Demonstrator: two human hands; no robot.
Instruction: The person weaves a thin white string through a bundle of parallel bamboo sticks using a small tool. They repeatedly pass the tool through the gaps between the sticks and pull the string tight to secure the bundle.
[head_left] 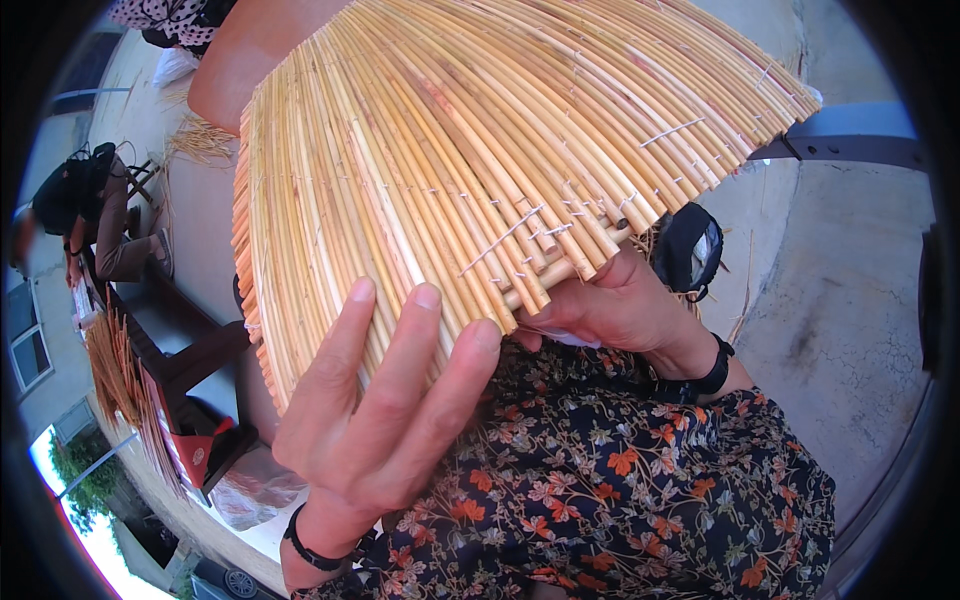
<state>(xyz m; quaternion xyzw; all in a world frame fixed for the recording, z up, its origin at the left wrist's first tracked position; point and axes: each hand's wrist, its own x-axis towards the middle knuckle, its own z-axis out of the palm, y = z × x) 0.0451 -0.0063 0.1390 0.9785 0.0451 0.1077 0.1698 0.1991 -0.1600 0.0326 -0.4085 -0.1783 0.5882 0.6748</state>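
Note:
A large mat of straw-coloured reed sticks (430,180), bound side by side with white thread, fills the upper middle of the head view. Near its lower left edge lies my left hand (385,400), fingers across the top of the sticks and thumb hidden; it holds the mat there. My right hand (615,305) is closed at the near edge, partly under the sticks, beside a short crosswise stick (548,283). Several stick ends there are uneven, and loose white thread ends (500,240) stick out. What my right fingertips pinch underneath is hidden.
At the far left a person (95,215) bends over a dark bench (190,340) bearing a bundle of reeds (118,365). Loose reeds (203,138) lie on the ground. A blue metal beam (850,130) is at right; a dark bag (690,250) sits beyond my right wrist.

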